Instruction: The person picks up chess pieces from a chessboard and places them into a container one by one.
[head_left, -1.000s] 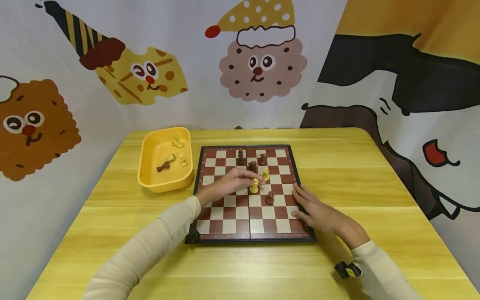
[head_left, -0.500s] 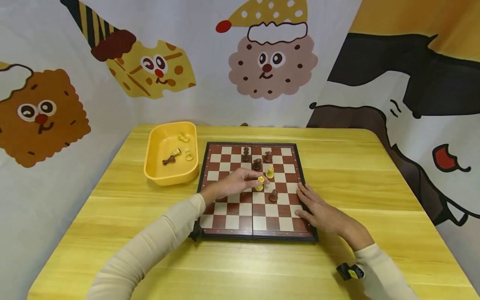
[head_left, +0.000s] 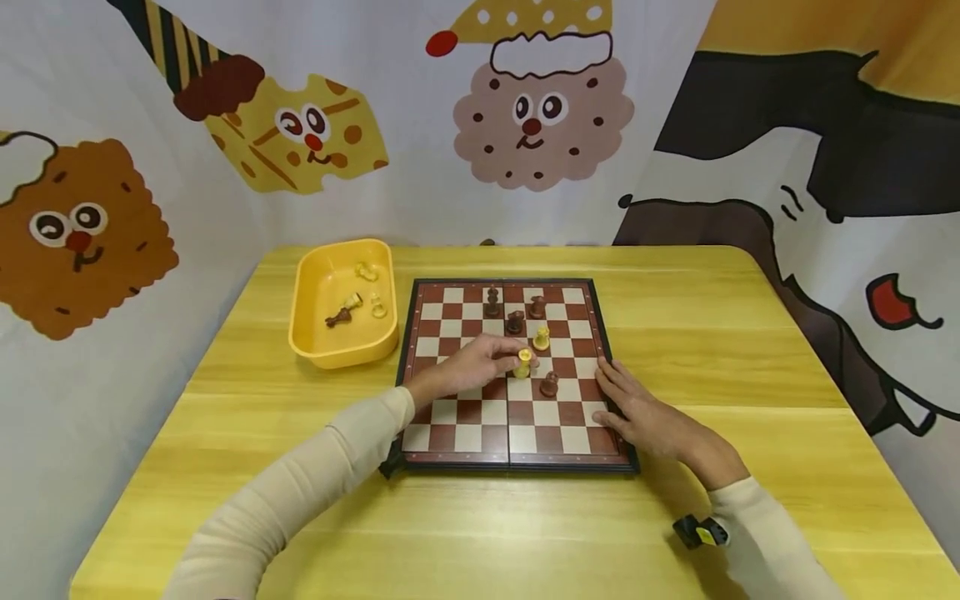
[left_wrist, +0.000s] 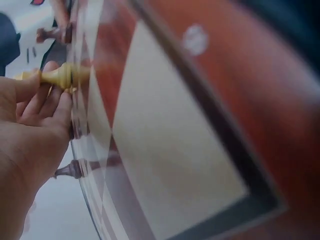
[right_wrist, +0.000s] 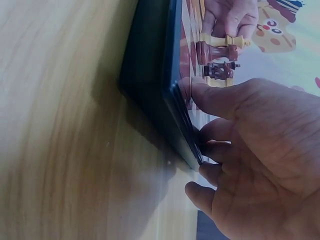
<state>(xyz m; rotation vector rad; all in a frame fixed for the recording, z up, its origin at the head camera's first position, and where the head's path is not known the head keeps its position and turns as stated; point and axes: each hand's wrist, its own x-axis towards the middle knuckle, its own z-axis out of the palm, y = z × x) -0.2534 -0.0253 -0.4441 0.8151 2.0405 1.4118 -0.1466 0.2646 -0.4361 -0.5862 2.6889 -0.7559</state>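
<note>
My left hand reaches over the board from the left. Its thumb and fingers pinch a yellow chess piece, which stands upright near the middle of the chessboard. The left wrist view has this yellow piece between thumb and fingers, base at the board. Another yellow piece stands just behind it, and a brown piece in front to the right. Several more brown pieces, one of them a tall piece, stand farther back. My right hand rests along the board's right edge, thumb on top.
A yellow tray stands left of the board, with several yellow and brown chess pieces lying in it. Under everything is a yellow wooden table. Behind it hangs a white curtain printed with cartoon figures.
The head view has shifted slightly. Both hands and the chess pieces keep nearly the same places on the board, with the left hand holding the yellow piece throughout.
</note>
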